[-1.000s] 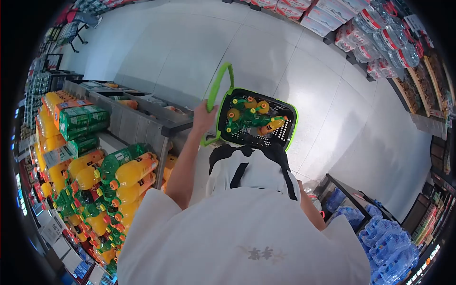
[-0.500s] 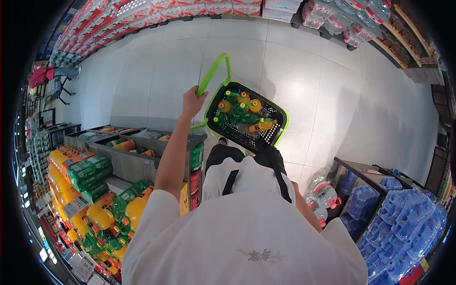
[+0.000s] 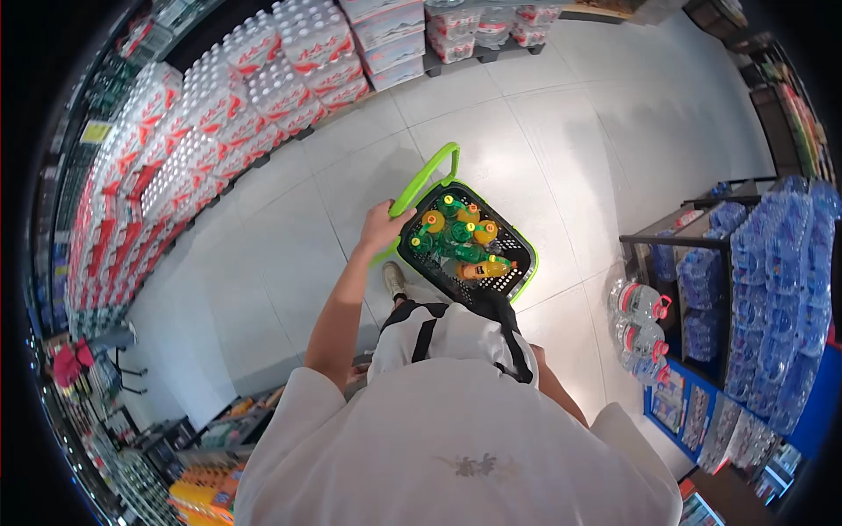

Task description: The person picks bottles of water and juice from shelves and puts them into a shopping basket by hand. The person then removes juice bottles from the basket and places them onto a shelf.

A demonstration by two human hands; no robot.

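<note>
My left hand (image 3: pixel 381 226) is closed around the bright green handle (image 3: pixel 430 180) of a black shopping basket (image 3: pixel 534 263) with a green rim. The basket is in front of my legs, at an angle to my body. Several green bottles (image 3: pixel 471 252) and orange drink bottles (image 3: pixel 485 231) are inside it, some with yellow caps. One orange bottle (image 3: pixel 479 272) lies on its side near the basket wall closest to me. Only a sliver of my right hand (image 3: pixel 538 354) shows beside my right thigh; its fingers are hidden.
Packs of bottled water (image 3: pixel 289 53) are stacked along the far left. Large water jugs (image 3: pixel 642 335) stand at right beside a rack with blue-wrapped packs (image 3: pixel 763 289). Drink bins (image 3: pixel 237 421) are at lower left, with a person in red (image 3: pixel 72 361) farther off. Pale tiles (image 3: pixel 561 167) cover the floor.
My view has turned to the right, so the water stacks and drink bins have shifted left and downward. One shoe shows further forward. My left hand still grips the basket handle.
</note>
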